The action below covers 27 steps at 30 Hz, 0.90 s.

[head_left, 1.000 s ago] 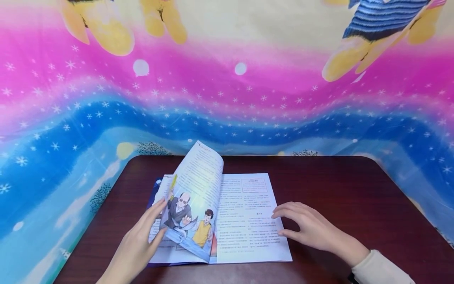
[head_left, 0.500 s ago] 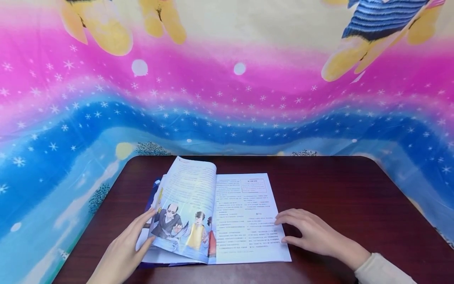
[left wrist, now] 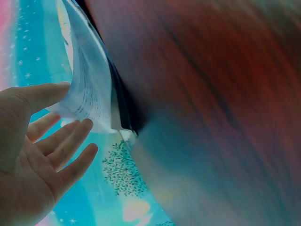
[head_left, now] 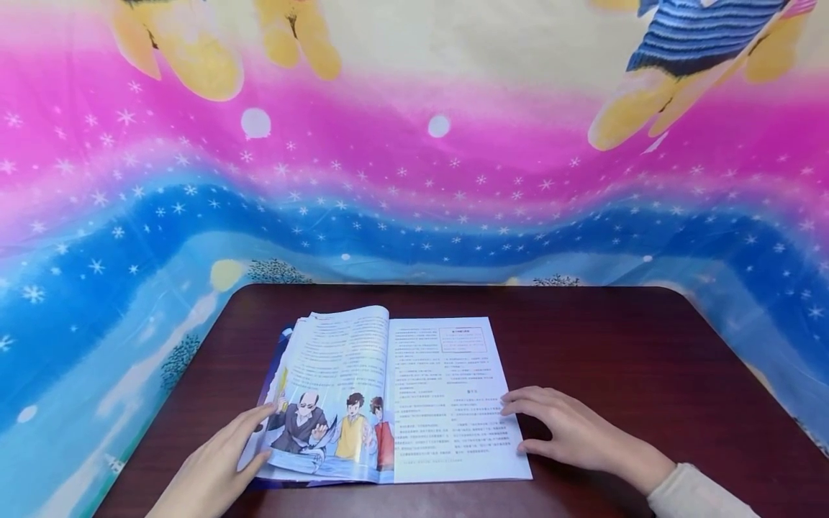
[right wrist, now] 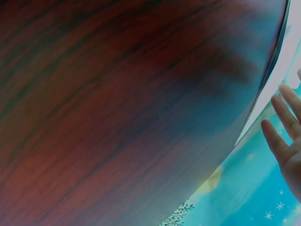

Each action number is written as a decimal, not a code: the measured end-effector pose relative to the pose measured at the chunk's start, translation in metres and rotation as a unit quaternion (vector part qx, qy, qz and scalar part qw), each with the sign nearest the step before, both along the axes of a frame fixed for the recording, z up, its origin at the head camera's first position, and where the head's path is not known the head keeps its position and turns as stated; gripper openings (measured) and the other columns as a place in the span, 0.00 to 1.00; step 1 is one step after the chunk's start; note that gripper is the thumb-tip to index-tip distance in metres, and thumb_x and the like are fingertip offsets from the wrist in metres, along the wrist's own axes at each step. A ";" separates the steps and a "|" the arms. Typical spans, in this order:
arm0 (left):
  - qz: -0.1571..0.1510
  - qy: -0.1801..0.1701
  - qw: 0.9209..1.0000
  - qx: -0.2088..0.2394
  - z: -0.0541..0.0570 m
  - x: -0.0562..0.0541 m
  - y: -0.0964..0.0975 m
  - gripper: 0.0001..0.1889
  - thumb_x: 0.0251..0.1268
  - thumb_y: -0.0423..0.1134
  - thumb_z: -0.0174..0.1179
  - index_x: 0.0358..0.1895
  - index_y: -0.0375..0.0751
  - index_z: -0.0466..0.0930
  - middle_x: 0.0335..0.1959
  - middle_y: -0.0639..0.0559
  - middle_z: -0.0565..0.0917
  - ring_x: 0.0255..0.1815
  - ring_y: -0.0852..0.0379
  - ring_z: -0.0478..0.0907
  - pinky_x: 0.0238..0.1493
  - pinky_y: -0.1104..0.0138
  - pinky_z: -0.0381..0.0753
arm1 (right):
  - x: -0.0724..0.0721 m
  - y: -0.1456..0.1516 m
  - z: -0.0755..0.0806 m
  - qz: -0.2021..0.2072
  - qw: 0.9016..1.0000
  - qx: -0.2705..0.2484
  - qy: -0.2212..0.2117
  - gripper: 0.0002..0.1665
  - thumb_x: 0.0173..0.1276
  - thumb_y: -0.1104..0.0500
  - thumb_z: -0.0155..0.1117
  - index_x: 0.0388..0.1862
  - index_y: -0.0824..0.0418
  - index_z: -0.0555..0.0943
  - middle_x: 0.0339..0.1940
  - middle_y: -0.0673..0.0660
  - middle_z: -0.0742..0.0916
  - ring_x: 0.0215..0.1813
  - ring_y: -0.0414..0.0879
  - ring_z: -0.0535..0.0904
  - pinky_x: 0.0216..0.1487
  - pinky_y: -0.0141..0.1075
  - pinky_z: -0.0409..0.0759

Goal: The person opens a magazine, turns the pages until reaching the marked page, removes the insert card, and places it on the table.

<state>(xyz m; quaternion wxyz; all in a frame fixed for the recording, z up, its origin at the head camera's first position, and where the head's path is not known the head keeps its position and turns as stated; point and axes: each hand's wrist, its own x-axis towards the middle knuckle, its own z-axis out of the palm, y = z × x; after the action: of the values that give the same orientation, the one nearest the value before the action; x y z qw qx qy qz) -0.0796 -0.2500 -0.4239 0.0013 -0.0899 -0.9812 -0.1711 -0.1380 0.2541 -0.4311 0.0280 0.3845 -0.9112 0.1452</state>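
Observation:
An open magazine (head_left: 447, 403) lies on the dark wooden table, with text on its right-hand page. Its left-hand page (head_left: 330, 360) curves up slightly near the spine and carries an illustration of several cartoon figures along the bottom. At the left edge my left hand (head_left: 216, 457) has its fingers spread; in the left wrist view the thumb of that left hand (left wrist: 40, 150) touches the page (left wrist: 91, 80), and the other fingers are apart. My right hand (head_left: 573, 428) rests by the right edge, fingers loosely bent; part of it shows in the right wrist view.
The table (head_left: 615, 345) has rounded far corners. Behind and around it hangs a cloth (head_left: 440, 180) printed with snowflakes, in pink and blue. Beneath the left pages a dark blue cover (head_left: 278, 352) sticks out.
The raised illustrated page has come down leftward onto the left side of the magazine. My left hand has moved left and slightly down with it; the right hand has barely shifted.

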 end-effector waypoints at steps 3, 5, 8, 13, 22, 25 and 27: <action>0.001 -0.021 1.000 -0.009 -0.002 -0.003 -0.004 0.32 0.60 0.40 0.71 0.68 0.40 0.72 0.62 0.38 0.77 0.60 0.37 0.76 0.50 0.42 0.78 | 0.000 -0.001 0.000 -0.005 1.000 0.007 -0.012 0.26 0.58 0.47 0.77 0.56 0.48 0.81 0.61 0.46 0.81 0.61 0.45 0.76 0.58 0.50 0.76; 0.003 -0.028 1.000 -0.013 -0.004 -0.004 -0.005 0.32 0.59 0.40 0.71 0.67 0.39 0.72 0.61 0.37 0.78 0.60 0.37 0.76 0.50 0.42 0.79 | 0.000 -0.001 -0.001 -0.006 1.000 0.010 -0.019 0.27 0.58 0.47 0.77 0.56 0.48 0.81 0.62 0.46 0.80 0.62 0.46 0.76 0.58 0.51 0.76; 0.008 -0.040 0.999 -0.023 -0.006 -0.006 -0.006 0.32 0.57 0.39 0.72 0.66 0.38 0.72 0.59 0.38 0.78 0.59 0.38 0.77 0.49 0.43 0.80 | -0.001 -0.002 -0.002 -0.003 1.000 0.012 -0.027 0.28 0.57 0.47 0.77 0.57 0.47 0.81 0.63 0.47 0.80 0.63 0.47 0.75 0.59 0.51 0.76; 0.008 -0.063 0.997 -0.042 -0.010 -0.012 -0.007 0.31 0.56 0.40 0.73 0.63 0.37 0.74 0.58 0.40 0.78 0.58 0.39 0.77 0.49 0.44 0.79 | 0.001 -0.003 -0.003 -0.010 0.998 0.022 -0.057 0.31 0.57 0.44 0.77 0.60 0.45 0.79 0.67 0.47 0.77 0.67 0.48 0.73 0.60 0.53 0.74; -0.017 -0.037 0.998 -0.051 -0.016 -0.015 -0.012 0.26 0.53 0.43 0.75 0.56 0.42 0.80 0.58 0.42 0.76 0.58 0.40 0.75 0.50 0.43 0.79 | 0.002 -0.004 0.000 -0.026 0.994 0.039 -0.101 0.36 0.57 0.40 0.75 0.64 0.44 0.78 0.71 0.48 0.74 0.70 0.52 0.70 0.62 0.56 0.72; -0.031 -0.031 0.998 -0.039 -0.017 -0.015 -0.016 0.28 0.53 0.44 0.75 0.58 0.42 0.80 0.63 0.39 0.74 0.62 0.37 0.72 0.53 0.42 0.77 | 0.002 -0.005 0.000 -0.029 0.993 0.040 -0.103 0.35 0.56 0.41 0.76 0.63 0.45 0.78 0.70 0.48 0.75 0.69 0.52 0.71 0.62 0.56 0.72; -0.044 -0.034 0.998 -0.025 -0.017 -0.016 -0.019 0.29 0.55 0.43 0.74 0.61 0.41 0.78 0.66 0.39 0.73 0.64 0.36 0.71 0.55 0.42 0.75 | 0.002 -0.005 0.000 -0.029 0.994 0.041 -0.099 0.35 0.57 0.41 0.76 0.63 0.45 0.78 0.70 0.49 0.75 0.69 0.52 0.71 0.63 0.56 0.72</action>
<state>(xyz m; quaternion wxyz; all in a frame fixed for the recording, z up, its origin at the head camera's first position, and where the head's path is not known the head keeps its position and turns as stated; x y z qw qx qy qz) -0.0954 -0.2689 -0.4408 -0.0417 -0.1269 -0.9798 -0.1489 -0.1357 0.2488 -0.4311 -0.0739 0.3428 -0.9253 0.1444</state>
